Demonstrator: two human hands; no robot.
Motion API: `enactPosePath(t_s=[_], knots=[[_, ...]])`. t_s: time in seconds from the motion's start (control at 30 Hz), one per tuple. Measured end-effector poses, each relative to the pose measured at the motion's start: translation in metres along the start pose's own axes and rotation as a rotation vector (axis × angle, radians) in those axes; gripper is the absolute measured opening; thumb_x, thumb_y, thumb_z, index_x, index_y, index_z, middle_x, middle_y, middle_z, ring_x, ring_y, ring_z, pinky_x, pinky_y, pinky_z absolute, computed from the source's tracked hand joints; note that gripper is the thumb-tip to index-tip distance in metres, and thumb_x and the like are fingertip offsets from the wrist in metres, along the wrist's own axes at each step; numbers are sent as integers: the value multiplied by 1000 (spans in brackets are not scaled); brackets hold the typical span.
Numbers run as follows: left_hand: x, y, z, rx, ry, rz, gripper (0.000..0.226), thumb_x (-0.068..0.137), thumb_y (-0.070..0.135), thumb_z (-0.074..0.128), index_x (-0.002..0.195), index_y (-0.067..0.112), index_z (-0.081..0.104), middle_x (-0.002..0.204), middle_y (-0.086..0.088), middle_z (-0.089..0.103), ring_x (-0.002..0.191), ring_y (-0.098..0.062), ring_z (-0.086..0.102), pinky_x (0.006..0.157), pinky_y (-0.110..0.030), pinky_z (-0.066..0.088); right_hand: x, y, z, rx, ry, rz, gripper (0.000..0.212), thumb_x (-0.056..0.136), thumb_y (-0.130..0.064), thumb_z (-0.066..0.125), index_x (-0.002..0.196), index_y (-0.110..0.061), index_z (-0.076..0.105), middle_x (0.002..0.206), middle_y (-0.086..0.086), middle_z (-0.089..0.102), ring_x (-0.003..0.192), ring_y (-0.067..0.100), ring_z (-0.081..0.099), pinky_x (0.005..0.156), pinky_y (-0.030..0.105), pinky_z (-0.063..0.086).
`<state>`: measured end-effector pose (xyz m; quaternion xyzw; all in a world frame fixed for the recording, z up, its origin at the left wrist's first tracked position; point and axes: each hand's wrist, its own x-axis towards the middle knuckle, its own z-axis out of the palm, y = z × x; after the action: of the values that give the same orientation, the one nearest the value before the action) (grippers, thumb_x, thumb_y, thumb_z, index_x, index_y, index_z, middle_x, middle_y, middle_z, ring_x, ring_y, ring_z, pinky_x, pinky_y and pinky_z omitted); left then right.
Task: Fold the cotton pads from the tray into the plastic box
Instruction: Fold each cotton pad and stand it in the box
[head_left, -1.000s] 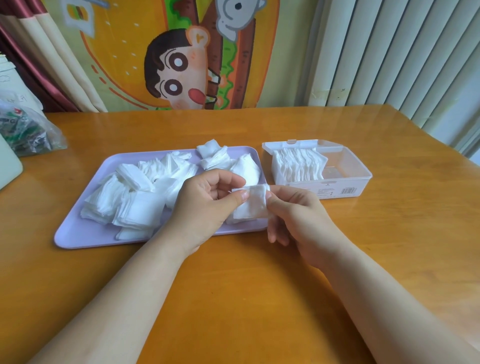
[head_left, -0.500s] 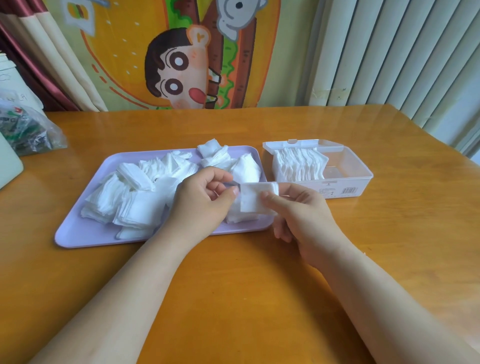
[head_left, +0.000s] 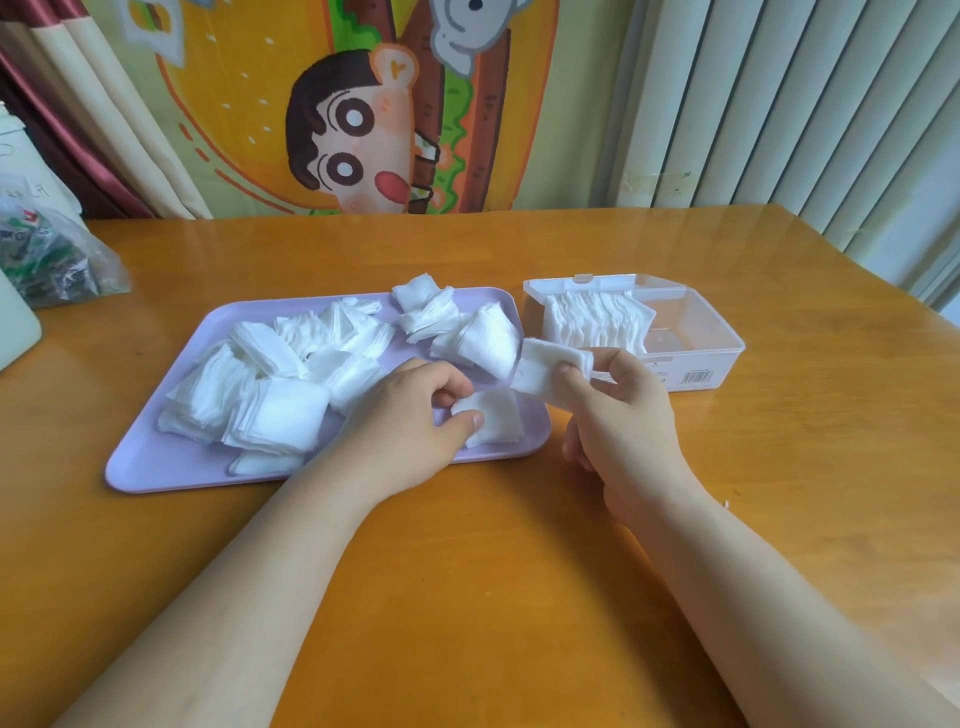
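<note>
Head view: right hand (head_left: 618, 410) is pinched shut on a folded pad (head_left: 550, 370), held in the air just past the tray's right edge, approx. level with the near wall of the plastic box (head_left: 696, 332). The box lies at about 1 o'clock from that hand, its long axis running 9-to-3, w/ a row of folded pads (head_left: 597, 319) standing in its left half and the right half bare. The right hand is clearly the nearer one. Left hand (head_left: 415, 415) rests on the tray (head_left: 171, 462), thumb and fingers closed on a flat pad (head_left: 493, 418) at the tray's near right corner; loose pads (head_left: 270, 379) fill the rest. Box front has a barcode sticker (head_left: 698, 376); text too small to read.
</note>
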<state>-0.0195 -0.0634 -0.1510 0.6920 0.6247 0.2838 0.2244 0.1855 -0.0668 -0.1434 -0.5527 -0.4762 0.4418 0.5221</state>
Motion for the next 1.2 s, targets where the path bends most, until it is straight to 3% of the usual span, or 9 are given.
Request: enactPosePath(t_s=[0.1,0.2,0.33,0.53,0.67,0.83,0.93,1.03,1.2], knots=[[-3,4,-3,-28,19,-14,13,92,35,76,94,36,63,89,16,57,76,2,57,68,-24,42,0,0,1,-14,-3,-5,9,102,-18,61,104,-10,63,48,-4,56,37,17,44,42,24,32],[-5,6,-3,-61,25,-10,12,94,29,75,88,31,64,79,12,57,64,4,57,61,-22,40,-1,0,1,-25,-2,-7,10,102,-18,61,106,-10,63,46,-3,55,36,15,43,41,23,32],[-4,3,-3,-114,31,-27,14,96,25,71,88,33,63,74,10,65,60,-2,59,61,-29,51,-2,-2,2,-14,6,3,10,103,-18,60,106,-9,64,44,-4,55,33,13,41,38,20,32],[-1,-1,1,-193,20,-39,21,100,19,63,112,34,69,86,13,65,62,0,59,66,-23,51,-4,-3,2,-6,18,6,11,103,-18,60,106,-8,64,45,-2,56,33,12,42,38,18,31],[1,5,-6,-325,76,-90,21,102,16,58,102,31,72,73,11,62,55,4,54,53,-12,41,-4,-2,2,-17,41,-14,8,103,-20,60,105,-13,63,46,-4,57,33,13,44,40,21,34],[1,10,-13,-511,165,-137,18,99,17,61,93,26,74,88,-9,68,72,-8,54,68,-27,43,-4,-2,2,-24,52,-30,7,102,-21,61,104,-15,63,50,-4,60,35,15,46,42,24,36],[1,13,-14,-619,181,-131,14,100,17,62,97,24,74,84,0,69,74,-11,55,72,-31,45,-4,-2,3,-23,39,-19,8,102,-20,61,104,-13,63,47,-3,57,33,13,44,38,20,33],[0,13,-12,-644,137,-120,15,102,17,63,104,28,74,94,-6,76,83,-14,63,77,-34,50,-4,-1,2,-14,20,-17,9,102,-20,61,104,-12,64,48,-3,57,34,13,44,38,20,33],[-2,14,-13,-736,60,-92,19,101,13,65,112,26,74,96,-9,66,84,-18,59,62,-25,53,-4,0,1,1,-50,-40,8,103,-20,65,103,-13,68,48,-2,58,36,14,45,41,19,35]])
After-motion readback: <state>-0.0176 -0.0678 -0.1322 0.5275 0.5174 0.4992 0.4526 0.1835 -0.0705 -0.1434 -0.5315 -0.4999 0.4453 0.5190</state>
